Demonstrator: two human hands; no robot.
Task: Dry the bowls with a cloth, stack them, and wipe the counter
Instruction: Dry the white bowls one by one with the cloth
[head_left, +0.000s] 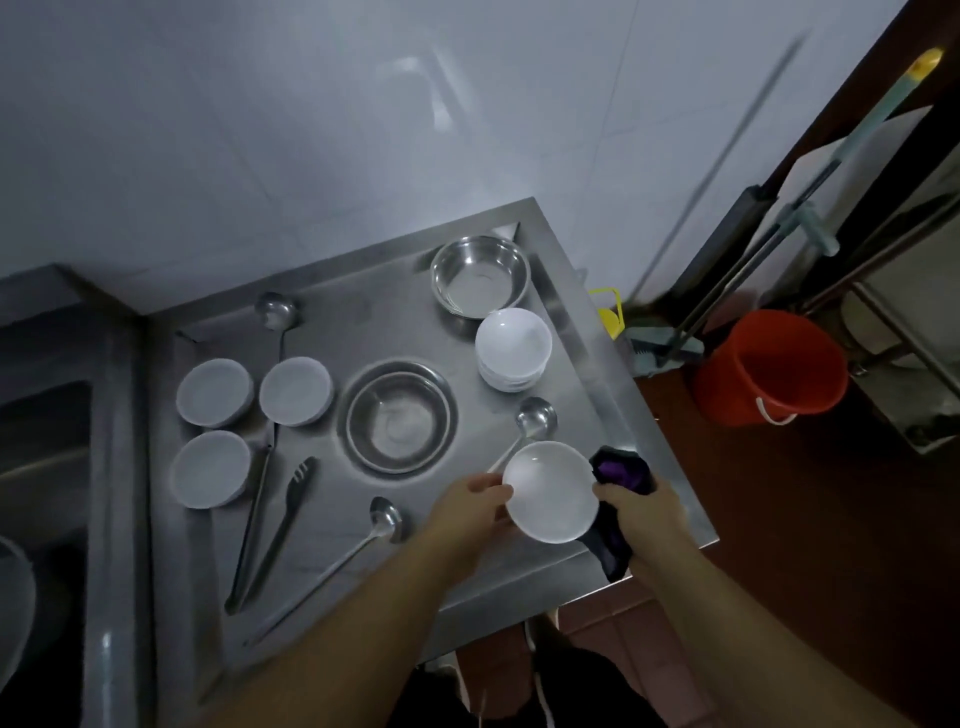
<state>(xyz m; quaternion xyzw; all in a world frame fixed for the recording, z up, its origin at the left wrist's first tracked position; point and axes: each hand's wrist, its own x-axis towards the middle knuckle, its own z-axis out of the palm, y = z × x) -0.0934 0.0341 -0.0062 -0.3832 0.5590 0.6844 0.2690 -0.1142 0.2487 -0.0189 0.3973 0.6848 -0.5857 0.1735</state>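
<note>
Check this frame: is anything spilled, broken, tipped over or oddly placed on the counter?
Nothing stands out. The white bowl is held between the left hand and the right hand, which grips the purple cloth. The stacked bowls sit level; utensils lie flat.

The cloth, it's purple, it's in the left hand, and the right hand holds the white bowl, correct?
No, the hands are swapped. The head view shows the purple cloth gripped in the right hand, while the left hand holds the white bowl.
</note>
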